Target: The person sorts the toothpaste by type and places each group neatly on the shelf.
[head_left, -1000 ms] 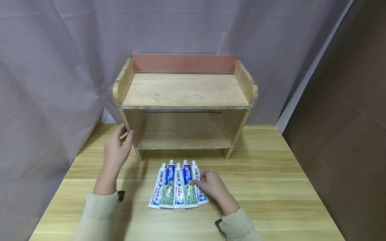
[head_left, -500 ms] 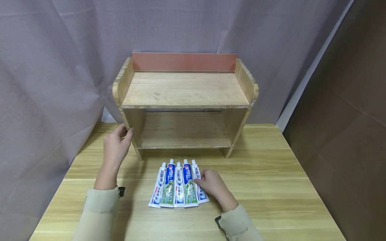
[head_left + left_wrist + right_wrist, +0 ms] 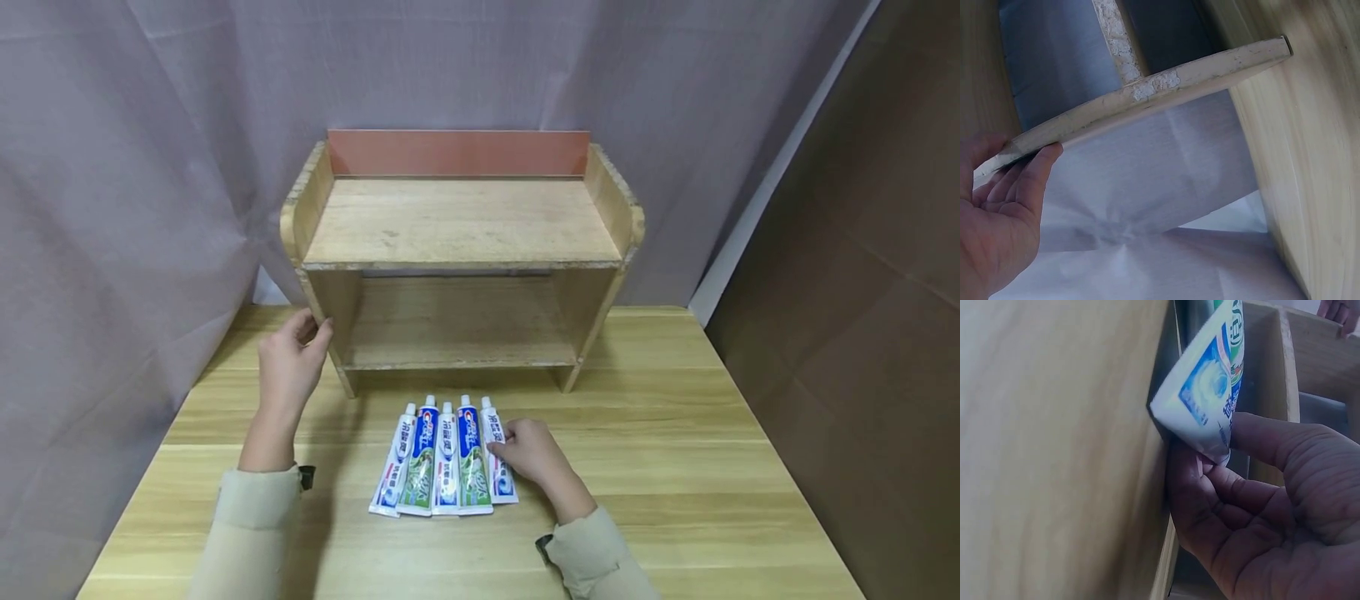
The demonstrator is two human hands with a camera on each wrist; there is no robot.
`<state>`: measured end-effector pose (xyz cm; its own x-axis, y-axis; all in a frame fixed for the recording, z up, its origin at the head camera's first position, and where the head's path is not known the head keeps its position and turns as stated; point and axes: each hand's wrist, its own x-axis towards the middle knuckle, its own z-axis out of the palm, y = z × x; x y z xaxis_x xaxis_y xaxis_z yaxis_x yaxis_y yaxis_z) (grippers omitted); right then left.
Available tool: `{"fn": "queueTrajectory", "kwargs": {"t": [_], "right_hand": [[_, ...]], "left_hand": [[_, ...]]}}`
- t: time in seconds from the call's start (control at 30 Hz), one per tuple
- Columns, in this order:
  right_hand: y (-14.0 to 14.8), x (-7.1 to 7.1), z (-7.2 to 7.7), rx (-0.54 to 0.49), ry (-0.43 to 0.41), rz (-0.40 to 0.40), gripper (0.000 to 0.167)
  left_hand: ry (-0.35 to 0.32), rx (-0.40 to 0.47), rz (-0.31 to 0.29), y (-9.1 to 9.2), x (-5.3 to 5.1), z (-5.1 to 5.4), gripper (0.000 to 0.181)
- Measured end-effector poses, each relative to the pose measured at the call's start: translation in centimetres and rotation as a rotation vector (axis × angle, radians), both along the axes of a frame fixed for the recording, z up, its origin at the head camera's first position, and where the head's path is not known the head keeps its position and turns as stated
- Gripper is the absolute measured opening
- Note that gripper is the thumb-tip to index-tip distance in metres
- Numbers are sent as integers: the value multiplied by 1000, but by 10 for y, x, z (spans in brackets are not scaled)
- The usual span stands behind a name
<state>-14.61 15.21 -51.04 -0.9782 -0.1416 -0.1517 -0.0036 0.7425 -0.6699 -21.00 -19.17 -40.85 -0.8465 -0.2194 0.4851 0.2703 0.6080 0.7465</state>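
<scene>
On the table lie several toothpaste tubes in a fanned row, caps toward the shelf. The rightmost is a white toothpaste tube (image 3: 496, 442); beside it lies a blue-and-green tube (image 3: 472, 458). My right hand (image 3: 536, 457) pinches the white tube's right edge between thumb and fingers, as the right wrist view also shows on the tube (image 3: 1204, 387). With my left hand (image 3: 291, 362) I grip the left side panel of the wooden shelf (image 3: 461, 225). In the left wrist view, thumb and fingers (image 3: 1035, 178) lie on either side of that panel's edge (image 3: 1160, 84).
Two-tiered, the shelf stands at the back of the wooden table (image 3: 660, 467), with a reddish board (image 3: 457, 154) along its top rear. A grey curtain (image 3: 450, 67) hangs behind and to the left. A brown panel (image 3: 862, 292) borders the right side.
The rightmost white tube has turned slightly, and its bottom end has shifted a little left in my right hand's pinch. My left hand keeps its hold on the shelf.
</scene>
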Motion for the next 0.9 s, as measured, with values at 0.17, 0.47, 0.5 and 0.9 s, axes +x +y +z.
{"fn": "queueTrajectory", "kwargs": {"t": [0.17, 0.47, 0.5, 0.9], "right_hand": [[4, 2, -2, -38, -10, -16, 22], [11, 5, -3, -114, 0, -48, 16], [11, 6, -3, -123, 4, -46, 15], [10, 4, 9, -191, -10, -60, 14]], "left_hand": [[-4, 13, -9, 1, 2, 0, 24], [6, 19, -12, 3, 2, -2, 24], [9, 19, -11, 3, 2, -2, 23], [54, 16, -15, 0, 0, -3, 22]]}}
